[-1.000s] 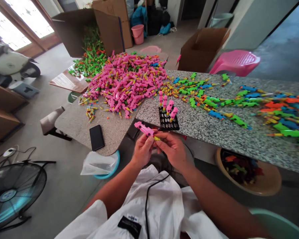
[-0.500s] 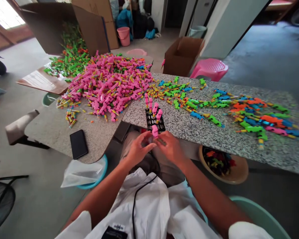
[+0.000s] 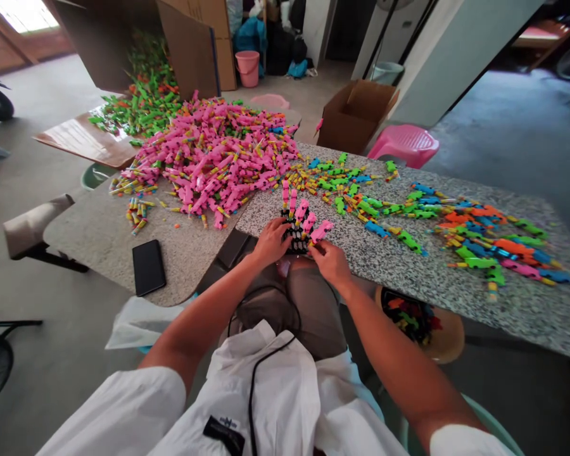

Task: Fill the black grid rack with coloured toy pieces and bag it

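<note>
A black rack (image 3: 296, 242) with rows of holes lies at the near edge of the speckled stone table. Several small pink plastic toy pieces (image 3: 301, 208) with yellow ends stand upright along its far and right side. My left hand (image 3: 270, 242) grips the rack's left side with curled fingers. At the near right corner, my right hand (image 3: 331, 261) pinches the yellow end of a pink toy piece (image 3: 322, 231), which leans to the right over the rack. My fingers hide whether that end sits in a hole.
A big heap of pink toy pieces (image 3: 218, 158) lies left, with green ones (image 3: 147, 101) spilling from a cardboard box (image 3: 190, 50) behind. Green, blue and orange pieces (image 3: 494, 234) spread rightward. A black phone (image 3: 149, 267) lies at left; a basin (image 3: 449, 335) stands below the table.
Both hands have moved forward from the table edge to the rack. The pink piece, held in front of the rack before, is now at its near right corner.
</note>
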Available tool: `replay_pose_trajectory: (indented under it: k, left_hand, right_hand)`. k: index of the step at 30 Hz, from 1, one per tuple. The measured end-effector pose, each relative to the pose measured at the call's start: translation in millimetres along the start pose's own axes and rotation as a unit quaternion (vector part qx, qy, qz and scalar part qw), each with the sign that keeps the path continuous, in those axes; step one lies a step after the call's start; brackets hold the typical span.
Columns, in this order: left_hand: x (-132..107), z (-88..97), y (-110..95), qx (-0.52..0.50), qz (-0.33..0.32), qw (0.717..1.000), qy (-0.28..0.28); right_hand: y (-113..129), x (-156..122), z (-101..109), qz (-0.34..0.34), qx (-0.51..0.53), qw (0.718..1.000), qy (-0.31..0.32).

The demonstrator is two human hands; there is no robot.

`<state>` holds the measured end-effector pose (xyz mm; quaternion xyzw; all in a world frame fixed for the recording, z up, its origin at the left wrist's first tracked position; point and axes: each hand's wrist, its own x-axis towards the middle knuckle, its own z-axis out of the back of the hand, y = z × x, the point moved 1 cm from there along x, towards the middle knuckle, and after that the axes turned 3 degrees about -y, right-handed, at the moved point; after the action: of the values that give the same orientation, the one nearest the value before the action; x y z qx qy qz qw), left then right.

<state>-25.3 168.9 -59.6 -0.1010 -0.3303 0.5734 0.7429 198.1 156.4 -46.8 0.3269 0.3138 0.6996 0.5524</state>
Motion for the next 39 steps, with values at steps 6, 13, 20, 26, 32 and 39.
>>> replay_pose_trajectory:
  k: [6, 13, 20, 26, 32, 39]
  left_hand:
    - [-7, -6.7, 5, 0.024, -0.011, 1.000, 0.009]
    - [-5, -5.4, 2, 0.048, -0.010, 0.999, 0.010]
    - [3, -1.5, 4, 0.072, -0.020, 0.997, 0.025]
    - [9, 0.1, 7, 0.087, -0.028, 0.995, 0.033]
    - [9, 1.6, 13, 0.088, -0.039, 0.994, 0.050]
    - [17, 6.3, 23, 0.083, -0.052, 0.993, 0.067]
  right_hand:
    - [1, 3, 5, 0.022, -0.109, 0.994, -0.005]
    - [6, 0, 3, 0.045, -0.172, 0.984, 0.009]
    - [16, 2, -10, 0.030, -0.210, 0.977, -0.002]
    - [22, 7, -9, 0.004, -0.190, 0.982, -0.008]
    - [21, 7, -10, 0.033, -0.197, 0.980, 0.005]
    - [25, 10, -16, 0.039, -0.160, 0.986, 0.029]
